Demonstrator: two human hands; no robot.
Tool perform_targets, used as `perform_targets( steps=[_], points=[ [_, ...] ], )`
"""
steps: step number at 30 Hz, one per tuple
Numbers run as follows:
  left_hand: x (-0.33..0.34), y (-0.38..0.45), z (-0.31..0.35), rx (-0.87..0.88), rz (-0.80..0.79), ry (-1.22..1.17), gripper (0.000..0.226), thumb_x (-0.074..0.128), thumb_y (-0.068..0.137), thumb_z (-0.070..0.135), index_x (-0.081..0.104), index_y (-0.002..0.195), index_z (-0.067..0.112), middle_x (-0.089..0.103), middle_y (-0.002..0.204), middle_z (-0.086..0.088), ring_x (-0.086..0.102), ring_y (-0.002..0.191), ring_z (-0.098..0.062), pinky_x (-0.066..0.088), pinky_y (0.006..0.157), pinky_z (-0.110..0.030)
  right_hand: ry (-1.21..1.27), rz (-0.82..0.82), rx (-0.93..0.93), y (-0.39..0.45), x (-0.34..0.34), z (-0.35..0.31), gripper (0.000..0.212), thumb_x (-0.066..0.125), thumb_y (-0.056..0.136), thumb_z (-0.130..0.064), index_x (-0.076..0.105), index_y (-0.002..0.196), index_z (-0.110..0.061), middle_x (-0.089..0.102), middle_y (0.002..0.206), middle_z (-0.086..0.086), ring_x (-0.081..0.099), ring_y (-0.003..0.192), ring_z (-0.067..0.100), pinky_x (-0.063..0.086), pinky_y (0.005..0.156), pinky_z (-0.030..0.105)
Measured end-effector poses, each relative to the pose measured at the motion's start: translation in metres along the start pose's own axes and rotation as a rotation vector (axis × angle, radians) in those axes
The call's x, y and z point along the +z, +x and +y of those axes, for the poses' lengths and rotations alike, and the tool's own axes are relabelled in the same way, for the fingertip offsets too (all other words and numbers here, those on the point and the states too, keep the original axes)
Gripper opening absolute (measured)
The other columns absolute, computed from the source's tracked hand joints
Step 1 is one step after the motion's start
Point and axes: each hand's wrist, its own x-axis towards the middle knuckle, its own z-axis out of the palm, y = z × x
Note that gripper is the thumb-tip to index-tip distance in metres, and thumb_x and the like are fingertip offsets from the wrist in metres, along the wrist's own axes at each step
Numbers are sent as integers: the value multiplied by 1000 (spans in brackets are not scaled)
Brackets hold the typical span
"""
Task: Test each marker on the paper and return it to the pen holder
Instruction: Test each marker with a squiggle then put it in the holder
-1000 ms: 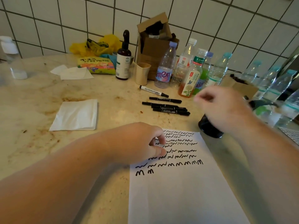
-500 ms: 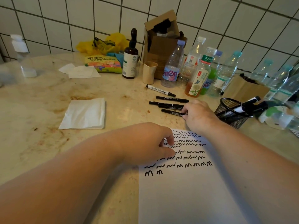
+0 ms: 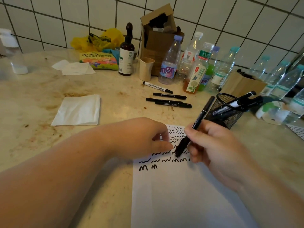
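Right hand (image 3: 218,145) grips a black marker (image 3: 195,125) pen-fashion, tip angled down over the scribbled paper (image 3: 181,195) to test it; left hand (image 3: 144,137), fingers curled, pins the sheet. Mesh pen holder (image 3: 225,109) stands just beyond, for easy return.

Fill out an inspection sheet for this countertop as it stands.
Surface: stone countertop, stained brown in patches.
Job's things: paper with rows of black squiggles; four markers lying loose; mesh pen holder with several markers inside.
Clutter: napkin, dropper bottle, cup, cardboard box, many plastic bottles.
Grippers: left hand resting on the paper; right hand holding a black marker, capped end down.
Cables: nothing seen.
Surroundings: white tiled wall.
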Motion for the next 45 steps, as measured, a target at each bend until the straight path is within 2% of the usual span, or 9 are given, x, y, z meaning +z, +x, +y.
perform_targets(
  steps=[7, 10, 15, 20, 23, 28, 33, 42, 45],
  points=[
    [-2, 1, 8, 73, 51, 36, 16, 51, 92, 51, 61, 96, 38, 66, 79, 15, 56, 73, 1, 39, 57, -14, 223, -97, -124, -4, 4, 14, 5, 71, 79, -17, 71, 75, -16, 63, 62, 12, 59, 53, 24, 51, 48, 34],
    [-5, 0, 9, 74, 51, -9, 13, 53, 92, 47, 61, 88, 38, 62, 74, 13, 54, 71, 1, 39, 57, -13, 235, -126, -136, -6, 4, 13, 24, 76, 79, -26, 64, 71, -6, 58, 56, 12, 50, 45, 22, 40, 44, 30],
    [-14, -6, 7, 174, -141, -296, 25, 51, 93, 44, 63, 74, 33, 54, 63, 10, 47, 59, -7, 44, 65, -34, 188, -186, -206, -10, -3, 7, 27, 71, 69, -20, 54, 64, 0, 54, 48, 11, 43, 42, 22, 33, 44, 28],
    [-20, -11, -3, 224, -332, -417, 25, 56, 90, 40, 65, 71, 26, 45, 59, 8, 37, 55, -11, 35, 57, -21, 219, -198, -290, -13, -7, 4, 11, 64, 62, -22, 60, 54, -15, 48, 44, 8, 38, 43, 21, 24, 47, 33],
    [-25, -14, -10, 193, -241, -496, 28, 58, 86, 45, 68, 73, 23, 47, 57, 6, 38, 52, -12, 35, 54, -18, 325, -89, -286, -9, -18, 6, 8, 66, 57, -17, 58, 53, -14, 41, 42, 8, 33, 40, 18, 19, 47, 32],
    [-14, 0, 0, 34, 125, -140, 35, 47, 83, 62, 65, 75, 33, 65, 67, 8, 60, 63, -9, 52, 67, -32, 60, -108, -84, -10, -3, 11, 21, 56, 76, -20, 67, 60, -15, 56, 47, 12, 43, 39, 22, 32, 40, 23],
    [-2, 3, -4, -32, 85, 118, 28, 47, 93, 52, 61, 82, 31, 65, 73, 9, 59, 67, -7, 49, 63, -29, -15, -161, -30, -14, 1, 11, 17, 57, 75, -17, 69, 64, -11, 63, 54, 18, 53, 42, 26, 42, 44, 30],
    [3, 5, -9, 18, 64, 172, 28, 48, 92, 53, 62, 82, 31, 65, 71, 9, 59, 65, -8, 50, 61, -32, -61, -150, -39, -19, 5, 8, 16, 58, 75, -14, 68, 64, -9, 65, 56, 20, 56, 45, 27, 45, 44, 32],
    [3, 6, -10, 24, 70, 178, 29, 46, 91, 55, 61, 82, 31, 65, 71, 9, 59, 64, -7, 50, 61, -31, -82, -148, -50, -19, 5, 6, 26, 61, 87, -2, 68, 63, -9, 65, 56, 20, 57, 45, 27, 46, 44, 33]
  ],
)
